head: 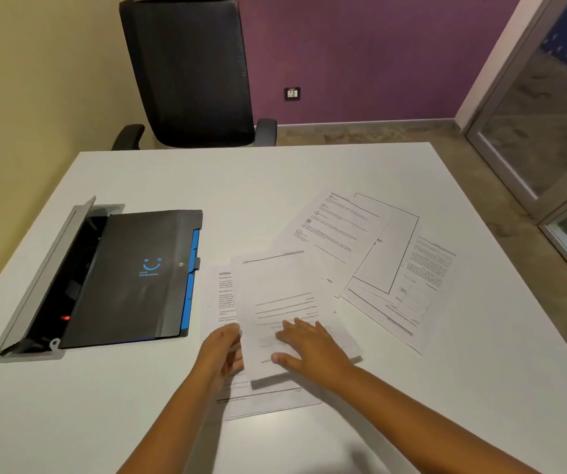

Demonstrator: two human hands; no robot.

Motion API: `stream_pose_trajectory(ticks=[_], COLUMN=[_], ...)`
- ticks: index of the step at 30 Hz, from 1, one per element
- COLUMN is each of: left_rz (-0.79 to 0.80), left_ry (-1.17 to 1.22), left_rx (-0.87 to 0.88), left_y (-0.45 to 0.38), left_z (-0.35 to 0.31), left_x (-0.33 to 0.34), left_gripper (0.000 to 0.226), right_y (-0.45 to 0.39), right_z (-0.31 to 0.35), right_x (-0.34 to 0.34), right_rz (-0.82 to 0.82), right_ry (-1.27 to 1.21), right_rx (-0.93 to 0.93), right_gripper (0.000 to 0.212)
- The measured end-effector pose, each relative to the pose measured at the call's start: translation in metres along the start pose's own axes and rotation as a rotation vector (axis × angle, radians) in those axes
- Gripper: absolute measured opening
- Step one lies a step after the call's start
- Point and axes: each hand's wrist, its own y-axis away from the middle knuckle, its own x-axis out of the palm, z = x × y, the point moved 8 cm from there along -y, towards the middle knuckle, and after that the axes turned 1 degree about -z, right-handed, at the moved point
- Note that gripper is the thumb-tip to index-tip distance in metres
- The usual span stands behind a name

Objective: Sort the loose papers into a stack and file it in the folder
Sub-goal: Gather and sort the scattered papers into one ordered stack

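Note:
A small stack of printed papers point(275, 295) lies on the white table in front of me, its top sheet slightly raised at the near edge. My left hand point(222, 350) grips the left edge of that top sheet. My right hand point(309, 343) lies flat on the sheet, fingers spread. Several loose papers point(374, 254) are fanned out to the right, overlapping each other. A closed black folder point(131, 278) with a blue smiley logo and blue tabs lies to the left of the stack.
The white table point(207, 179) carries an open grey cable box point(43, 278) under the folder's left side, with a cable running off left. A black office chair point(190, 73) stands at the far edge. A glass door is at the right.

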Motion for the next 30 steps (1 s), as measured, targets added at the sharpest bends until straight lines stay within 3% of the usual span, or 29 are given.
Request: stream_pose_trajectory(ticks=[2, 5, 9, 13, 16, 23, 30], left_rz=[-0.040, -0.099, -0.048, -0.121, -0.186, -0.261, -0.260], left_ry=[-0.080, -0.013, -0.069, -0.241, -0.251, -0.239, -0.234], left_rx=[0.014, -0.032, -0.031, 0.030, 0.050, 0.049, 0.045], left_y=[-0.004, -0.007, -0.010, -0.012, -0.014, -0.013, -0.014], left_z=[0.005, 0.012, 0.016, 0.015, 0.016, 0.022, 0.023], left_x=[-0.007, -0.017, -0.008, 0.001, -0.001, -0.024, -0.026], left_gripper=[0.020, 0.018, 0.016, 0.020, 0.010, 0.016, 0.014], right_y=[0.000, -0.002, -0.008, -0.021, -0.027, -0.009, -0.011], right_z=[-0.010, -0.035, -0.074, -0.098, -0.103, -0.115, -0.130], right_x=[-0.007, -0.033, -0.062, -0.069, -0.064, -0.070, -0.062], right_rz=[-0.047, -0.171, -0.257, -0.131, -0.037, -0.184, -0.065], right_ry=[-0.057, -0.063, 0.039, 0.262, 0.393, 0.555, 0.349], right_rx=[0.030, 0.119, 0.259, 0.327, 0.287, 0.343, 0.383], right_gripper=[0.056, 0.051, 0.049, 0.053, 0.055, 0.062, 0.085])
